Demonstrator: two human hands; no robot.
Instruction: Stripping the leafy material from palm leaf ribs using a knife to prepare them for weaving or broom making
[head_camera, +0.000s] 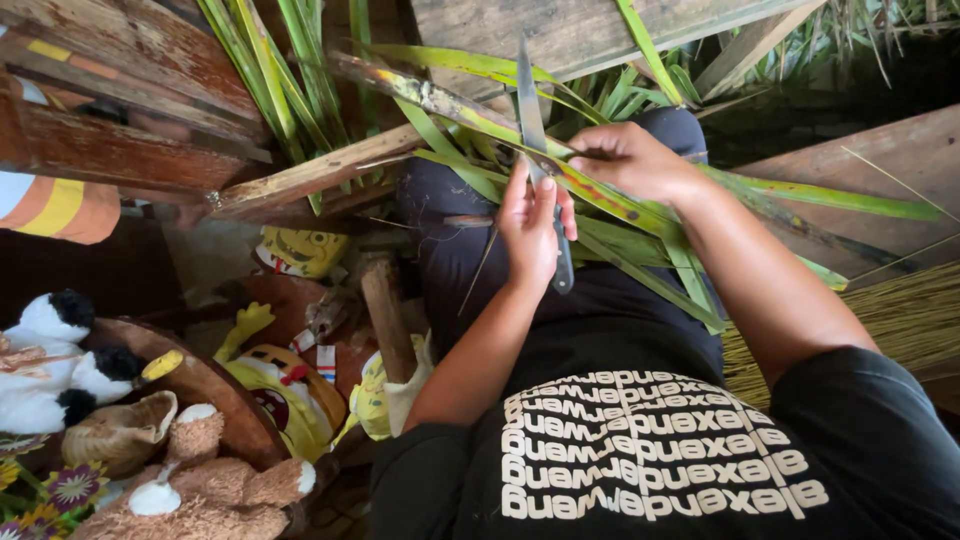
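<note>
My left hand (532, 228) is closed around a knife (531, 120) with a dark handle; its long narrow blade points away from me. The blade lies across a long green palm leaf (470, 110) with yellow and brown blotches, which runs slantwise over my lap. My right hand (628, 160) pinches that leaf just right of the blade, fingers pressing it down. More green leaf strips (640, 262) lie beneath both hands on my dark trousers.
Several stuffed toys (200, 470) and a yellow cartoon toy (285, 385) are piled at the lower left. Weathered wooden planks (310, 175) cross the top and left. A bundle of thin dry leaf ribs (905, 320) lies at the right. Fresh leaves (290, 70) stand behind.
</note>
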